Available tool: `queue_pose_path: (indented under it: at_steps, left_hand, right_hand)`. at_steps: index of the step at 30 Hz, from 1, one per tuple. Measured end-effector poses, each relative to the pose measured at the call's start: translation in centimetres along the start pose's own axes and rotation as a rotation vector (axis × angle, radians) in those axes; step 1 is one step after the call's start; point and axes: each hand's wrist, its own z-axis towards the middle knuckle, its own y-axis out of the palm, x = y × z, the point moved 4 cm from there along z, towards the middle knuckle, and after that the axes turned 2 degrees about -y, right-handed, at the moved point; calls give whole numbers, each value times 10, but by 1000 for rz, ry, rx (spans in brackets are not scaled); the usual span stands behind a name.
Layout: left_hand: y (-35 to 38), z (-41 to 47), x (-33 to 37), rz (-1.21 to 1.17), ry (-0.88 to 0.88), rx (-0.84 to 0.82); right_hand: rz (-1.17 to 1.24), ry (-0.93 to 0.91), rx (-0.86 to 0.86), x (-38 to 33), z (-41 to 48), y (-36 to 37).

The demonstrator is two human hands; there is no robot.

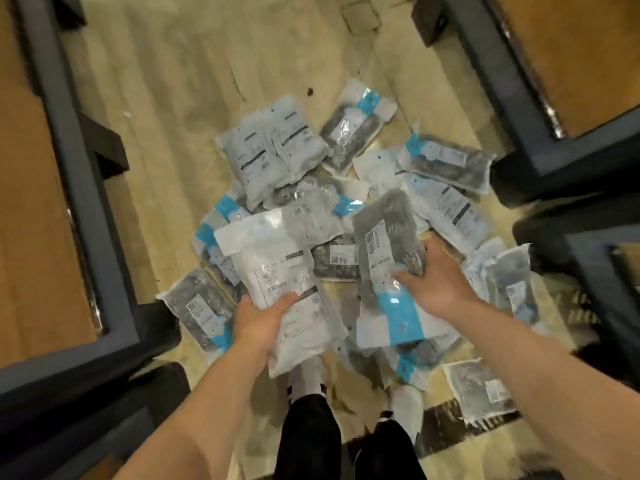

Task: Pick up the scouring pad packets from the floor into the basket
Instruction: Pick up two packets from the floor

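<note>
Head view, looking straight down. L & R hands are both loaded. Left hand (258,322) has its fingers under and thumb curled over the near end of a white-backed packet (287,275), held above the heap; poss. a 2nd packet is stacked with it, can't tell. Right hand (438,282) grips a blue-banded packet (384,244) by its right edge, thumb on top, grey scourer end pointing away from the body. The two held packets sit side by side, a narrow gap betw. them.

Below and beyond the hands, the pile of packets (291,147) lies on the floor (166,91), overlapping, some label-up, some showing dark scourers. Outliers: one packet at lower left (201,306) just beside the left unit's corner, one at lower right (478,389) near the right forearm.

White shoes (410,407) stand at the pile's near edge, packets touching the toes.

Dark-framed left unit (79,188) and right unit (491,74) wall in the lane. Pile's right edge reaches the right unit's base; a strip of bare floor runs along the left unit, and more open floor lies past the pile's far edge.
</note>
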Motion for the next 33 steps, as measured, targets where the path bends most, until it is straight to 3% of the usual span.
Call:
queue_pose_path:
  at_steps: [10, 16, 23, 33]
  left_hand:
    - [-124, -282, 135, 45, 118, -28]
    - [-165, -412, 177, 80, 211, -44]
    - [-144, -474, 215, 142, 379, -125]
    - [-137, -483, 298, 285, 525, -220]
  right_hand:
    - [-13, -4, 6, -109, -280, -175]
    - [-28, -115, 24, -144, -381, -247]
    - [56, -136, 159, -161, -442, -301]
    - [156, -87, 387, -174, -483, -329]
